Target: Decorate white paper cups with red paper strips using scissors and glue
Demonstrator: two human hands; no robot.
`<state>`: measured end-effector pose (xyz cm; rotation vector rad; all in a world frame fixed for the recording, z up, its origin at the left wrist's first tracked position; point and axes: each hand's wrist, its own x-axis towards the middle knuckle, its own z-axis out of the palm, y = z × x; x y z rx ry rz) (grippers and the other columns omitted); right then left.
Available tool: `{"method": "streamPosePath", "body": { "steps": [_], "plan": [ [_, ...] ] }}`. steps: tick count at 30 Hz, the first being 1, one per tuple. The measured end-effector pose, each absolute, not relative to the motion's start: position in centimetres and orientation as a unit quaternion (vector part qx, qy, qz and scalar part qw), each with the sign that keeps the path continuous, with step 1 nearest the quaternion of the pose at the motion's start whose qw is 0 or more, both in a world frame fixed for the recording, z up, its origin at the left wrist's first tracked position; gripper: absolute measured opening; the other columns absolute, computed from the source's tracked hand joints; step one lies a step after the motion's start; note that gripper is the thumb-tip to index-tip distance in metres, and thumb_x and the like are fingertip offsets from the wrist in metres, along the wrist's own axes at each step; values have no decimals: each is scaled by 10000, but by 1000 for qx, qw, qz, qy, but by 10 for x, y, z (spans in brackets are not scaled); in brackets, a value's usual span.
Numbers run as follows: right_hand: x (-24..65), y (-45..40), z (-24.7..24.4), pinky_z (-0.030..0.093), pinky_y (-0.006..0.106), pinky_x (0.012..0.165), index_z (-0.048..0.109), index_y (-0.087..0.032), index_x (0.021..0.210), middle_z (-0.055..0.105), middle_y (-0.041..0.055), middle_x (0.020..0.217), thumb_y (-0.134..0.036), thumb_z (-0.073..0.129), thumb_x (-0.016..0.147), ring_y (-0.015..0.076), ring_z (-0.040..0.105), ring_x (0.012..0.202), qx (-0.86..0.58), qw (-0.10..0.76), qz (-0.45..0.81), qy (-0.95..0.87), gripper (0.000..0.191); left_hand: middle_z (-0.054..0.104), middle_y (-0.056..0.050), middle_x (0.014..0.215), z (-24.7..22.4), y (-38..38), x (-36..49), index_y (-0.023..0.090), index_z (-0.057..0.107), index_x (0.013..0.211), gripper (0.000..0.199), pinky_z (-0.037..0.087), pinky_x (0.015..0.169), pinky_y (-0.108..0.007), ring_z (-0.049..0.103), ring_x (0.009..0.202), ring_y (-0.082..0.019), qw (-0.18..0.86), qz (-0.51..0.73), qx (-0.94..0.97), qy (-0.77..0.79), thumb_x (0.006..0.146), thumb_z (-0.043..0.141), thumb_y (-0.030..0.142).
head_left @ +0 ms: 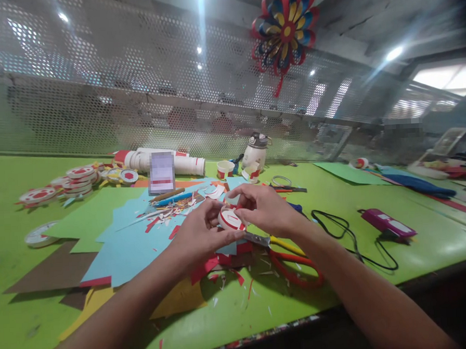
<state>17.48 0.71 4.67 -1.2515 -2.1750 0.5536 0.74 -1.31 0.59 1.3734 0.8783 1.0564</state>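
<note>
A small round white piece with a red rim and red marks (pixel 230 220) is held between both hands above the table's middle. My left hand (pixel 204 228) grips its left side, with the thumb along its lower edge. From the right, my right hand (pixel 262 209) has its fingers bent at the disc's upper right edge. Scissors with yellow and orange handles (pixel 290 255) lie just under and beside my right hand. Light blue paper sheets (pixel 131 252) spread left of the hands, with paper scraps (pixel 167 214) and a blue pen (pixel 175 199) on them.
White paper rolls (pixel 178 164), round red-and-white pieces (pixel 80 180), paper cups (pixel 225 168) and a bottle (pixel 255 151) stand or lie at the back. On the right are a purple case (pixel 390 223) with a black cord and green paper (pixel 348 172). A paper flower (pixel 287 31) hangs above.
</note>
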Motion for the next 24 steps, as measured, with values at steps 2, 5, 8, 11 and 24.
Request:
{"method": "streamPosePath", "body": {
  "steps": [2,5,8,11,24],
  "plan": [
    [176,7,47,399,225,548,626,-127,965,589,-20,643,-79,580,722,104,527,570,-471,286,222,-804,252,663,-22,896,7,-14,7,178,518,896,480,512,712,-301,647,847,-187,564,450,582,374,553,840,273],
    [178,6,48,400,229,544,615,-122,984,580,-23,635,-83,566,714,111,528,578,-471,284,273,-789,277,659,-20,899,10,-16,7,177,520,892,462,509,728,-299,645,852,-182,564,454,578,378,571,833,290],
    [179,6,49,406,231,546,602,-117,1012,595,-14,648,-82,547,713,120,545,599,-465,285,311,-778,306,664,-36,930,12,-17,7,180,519,898,466,512,738,-317,650,864,-197,562,458,576,377,575,830,306],
    [178,7,49,392,223,530,605,-123,993,581,-27,616,-68,539,704,111,529,576,-467,288,311,-776,301,670,-42,934,13,-17,7,180,523,894,463,511,747,-328,652,875,-207,560,459,576,379,571,830,305],
    [178,8,45,386,219,540,617,-120,998,557,-34,610,-55,539,730,96,494,557,-462,300,271,-789,286,682,-41,965,11,-17,7,171,542,921,488,511,707,-274,658,847,-183,584,451,560,376,549,845,258]
  ]
}}
